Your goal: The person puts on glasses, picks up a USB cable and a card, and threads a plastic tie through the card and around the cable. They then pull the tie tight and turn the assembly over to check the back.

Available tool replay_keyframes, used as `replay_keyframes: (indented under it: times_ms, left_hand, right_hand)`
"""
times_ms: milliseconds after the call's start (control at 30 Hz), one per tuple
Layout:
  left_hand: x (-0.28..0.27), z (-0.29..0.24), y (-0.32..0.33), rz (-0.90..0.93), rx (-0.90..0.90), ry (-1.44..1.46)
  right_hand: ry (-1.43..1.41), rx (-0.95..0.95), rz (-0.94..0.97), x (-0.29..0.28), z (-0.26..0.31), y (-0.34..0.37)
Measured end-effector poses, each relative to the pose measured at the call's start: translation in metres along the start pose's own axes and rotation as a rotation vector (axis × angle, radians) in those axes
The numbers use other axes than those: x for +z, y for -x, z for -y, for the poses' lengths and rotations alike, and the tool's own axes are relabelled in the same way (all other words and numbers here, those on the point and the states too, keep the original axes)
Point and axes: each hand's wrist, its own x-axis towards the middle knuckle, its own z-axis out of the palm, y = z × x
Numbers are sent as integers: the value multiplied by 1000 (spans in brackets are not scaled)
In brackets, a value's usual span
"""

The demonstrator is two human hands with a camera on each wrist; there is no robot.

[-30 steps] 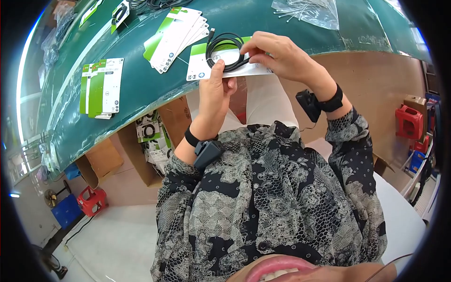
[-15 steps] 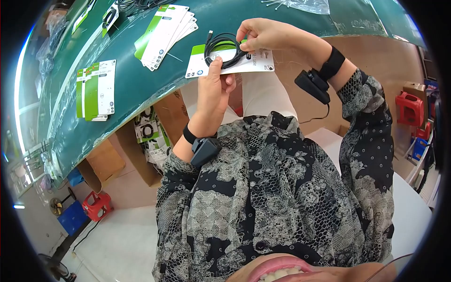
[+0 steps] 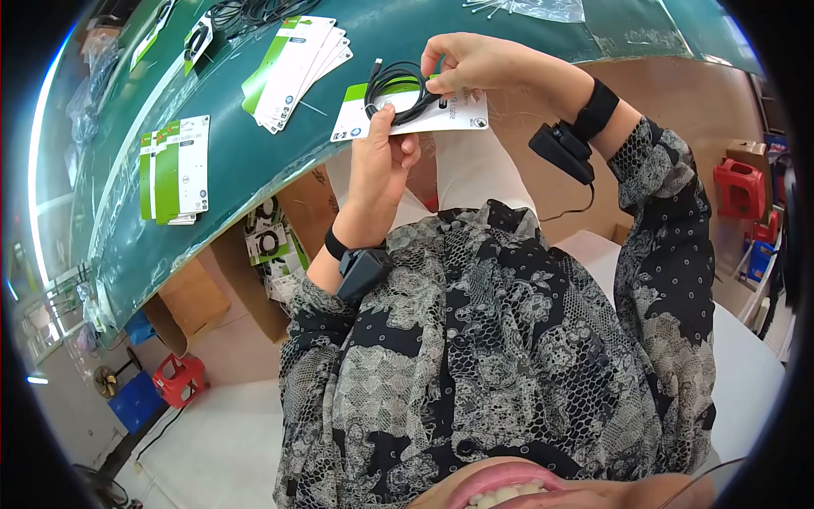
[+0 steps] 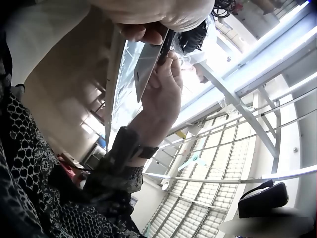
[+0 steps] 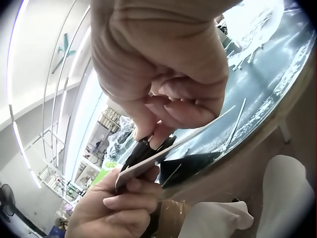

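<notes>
A coiled black cable (image 3: 413, 114) lies on a white and green packaging card (image 3: 466, 114), one connector sticking up at the coil's upper left. My left hand (image 3: 376, 165) holds the card by its near edge, thumb pressed on the coil and fingers underneath. At the coil's right side, the thumb and fingertips of my right hand (image 3: 471, 64) pinch the cable. In the right wrist view the same card (image 5: 143, 166) appears edge-on, with the black cable (image 5: 134, 154) between it and the pinching fingers.
Fanned cards (image 3: 292, 72) lie beyond the held card on the green table (image 3: 246, 157), with another stack of cards (image 3: 182, 170) to the left. Black cables (image 3: 263, 10) sit at the far edge. A plastic bag (image 3: 551, 8) with white ties lies at the back right. Below stands an open cardboard box (image 3: 246, 280).
My right hand has moved up and slightly left, uncovering the card's printed right end. The card and left hand have shifted a little left; my left thumb stays on the coil.
</notes>
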Motion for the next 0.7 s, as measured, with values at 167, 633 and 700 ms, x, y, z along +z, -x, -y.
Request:
replay_keyframes:
  times_ms: [167, 633, 700]
  left_hand:
    - [2, 1, 1, -37, 278, -246]
    - [15, -11, 10, 18, 438, -559]
    - [14, -8, 13, 12, 432, -539]
  right_hand:
    - [-38, -159, -36, -1, -8, 7]
    - [876, -1041, -435, -2, 44, 3]
    - [872, -1040, -399, -3, 40, -2]
